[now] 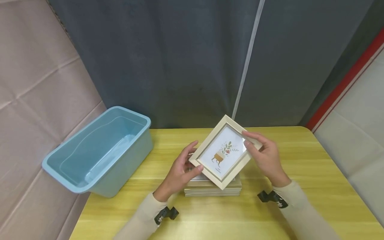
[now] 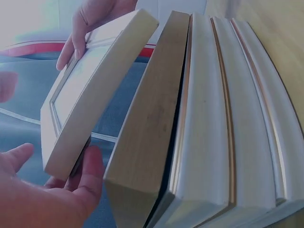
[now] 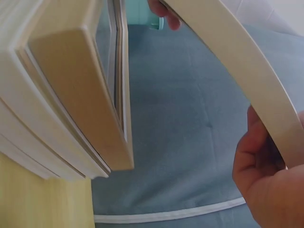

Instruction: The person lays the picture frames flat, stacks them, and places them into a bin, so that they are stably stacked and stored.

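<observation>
Picture frame (image 1: 222, 153): held tilted above the frame stack (image 1: 213, 192), long axis slanting from near left to far right.
Left hand (image 1: 178, 175): partly curled, pinching the left corner.
Right hand (image 1: 267, 158): partly curled, pinching the right corner.
Blue bin (image 1: 127, 170): leftward, nearer the left hand.

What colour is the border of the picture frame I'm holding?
The picture frame's border is pale cream; the head view shows it best.
</observation>
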Available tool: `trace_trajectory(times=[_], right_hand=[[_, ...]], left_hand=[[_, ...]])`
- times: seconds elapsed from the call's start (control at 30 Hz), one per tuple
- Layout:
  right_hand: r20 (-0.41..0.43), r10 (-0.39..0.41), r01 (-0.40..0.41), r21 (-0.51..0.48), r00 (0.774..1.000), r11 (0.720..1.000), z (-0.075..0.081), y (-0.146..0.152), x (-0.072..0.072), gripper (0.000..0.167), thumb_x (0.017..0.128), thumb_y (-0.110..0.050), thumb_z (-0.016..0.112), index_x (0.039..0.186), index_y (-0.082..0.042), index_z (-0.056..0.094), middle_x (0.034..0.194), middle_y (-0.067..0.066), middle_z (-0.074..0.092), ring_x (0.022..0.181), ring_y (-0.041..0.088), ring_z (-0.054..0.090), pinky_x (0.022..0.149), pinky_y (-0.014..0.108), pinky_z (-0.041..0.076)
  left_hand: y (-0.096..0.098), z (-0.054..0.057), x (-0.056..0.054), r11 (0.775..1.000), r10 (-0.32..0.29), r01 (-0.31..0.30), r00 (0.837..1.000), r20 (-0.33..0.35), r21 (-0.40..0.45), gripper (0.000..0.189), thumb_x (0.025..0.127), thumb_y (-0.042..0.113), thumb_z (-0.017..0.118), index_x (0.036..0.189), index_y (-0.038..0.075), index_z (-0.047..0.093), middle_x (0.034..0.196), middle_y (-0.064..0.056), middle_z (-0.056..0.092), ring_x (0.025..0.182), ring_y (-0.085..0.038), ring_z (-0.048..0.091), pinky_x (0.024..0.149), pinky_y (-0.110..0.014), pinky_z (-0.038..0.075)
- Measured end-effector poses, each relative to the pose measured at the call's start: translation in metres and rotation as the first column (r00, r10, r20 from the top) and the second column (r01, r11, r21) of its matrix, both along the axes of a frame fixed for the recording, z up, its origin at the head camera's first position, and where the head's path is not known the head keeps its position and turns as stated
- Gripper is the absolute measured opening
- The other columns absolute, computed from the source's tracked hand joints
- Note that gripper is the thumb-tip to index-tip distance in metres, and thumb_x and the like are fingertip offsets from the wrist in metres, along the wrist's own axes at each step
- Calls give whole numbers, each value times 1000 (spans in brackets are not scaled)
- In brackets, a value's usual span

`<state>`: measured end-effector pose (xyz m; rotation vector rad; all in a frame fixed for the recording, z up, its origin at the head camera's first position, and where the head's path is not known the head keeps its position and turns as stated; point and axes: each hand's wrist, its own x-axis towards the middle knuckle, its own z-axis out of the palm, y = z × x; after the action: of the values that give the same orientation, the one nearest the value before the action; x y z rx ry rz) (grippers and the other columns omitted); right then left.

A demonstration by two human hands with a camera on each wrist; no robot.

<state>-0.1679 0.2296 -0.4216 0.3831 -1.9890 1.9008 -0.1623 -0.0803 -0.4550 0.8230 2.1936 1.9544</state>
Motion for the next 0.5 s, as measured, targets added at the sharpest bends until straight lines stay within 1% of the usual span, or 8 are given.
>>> trace_trajectory(times=[0.03,0.1,0.23,0.27,0.37,0.5], right_hand=[[17,-11,11,0,1000,1000,-1,-1,0,33,98,11,64,130,7,70,130,-8,73,103,7,72,75,25,63],[56,-43,43,4,998,999,-2,-3,1,33,98,8,64,131,7,69,130,-11,73,99,6,74,70,24,63],[117,-82,81,13,990,997,-5,-6,2,35,99,4,66,134,-1,71,132,-7,71,95,7,75,69,26,63],[125,-89,88,13,988,996,-6,-7,3,36,100,3,66,134,-3,71,132,-5,71,95,7,75,69,26,63],[133,-105,104,13,985,994,-8,-10,4,36,100,2,67,135,-7,72,134,0,70,100,6,75,77,27,63],[131,-136,135,16,982,991,-11,-14,5,36,101,2,65,136,-1,69,135,-5,69,107,4,72,83,25,62]], left_hand=[[0,0,1,1000,13,-13,1000,-5,11,76,100,16,71,165,25,34,150,-14,49,113,-24,64,91,-32,59],[1,-1,2,999,35,-34,999,-15,27,75,99,13,71,165,23,37,151,-17,47,112,-26,63,91,-32,59],[2,-2,6,996,75,-75,997,-4,37,70,97,11,73,161,19,44,150,-18,46,112,-27,60,88,-28,59],[2,-2,7,996,82,-82,997,4,37,69,97,12,73,160,19,45,149,-18,46,112,-27,60,88,-28,59],[2,-3,9,994,100,-101,995,29,33,70,96,12,75,159,19,46,149,-17,46,113,-27,59,89,-27,59],[2,-7,11,993,103,-106,993,65,45,75,93,8,77,160,18,44,150,-17,46,112,-27,60,90,-28,60]])
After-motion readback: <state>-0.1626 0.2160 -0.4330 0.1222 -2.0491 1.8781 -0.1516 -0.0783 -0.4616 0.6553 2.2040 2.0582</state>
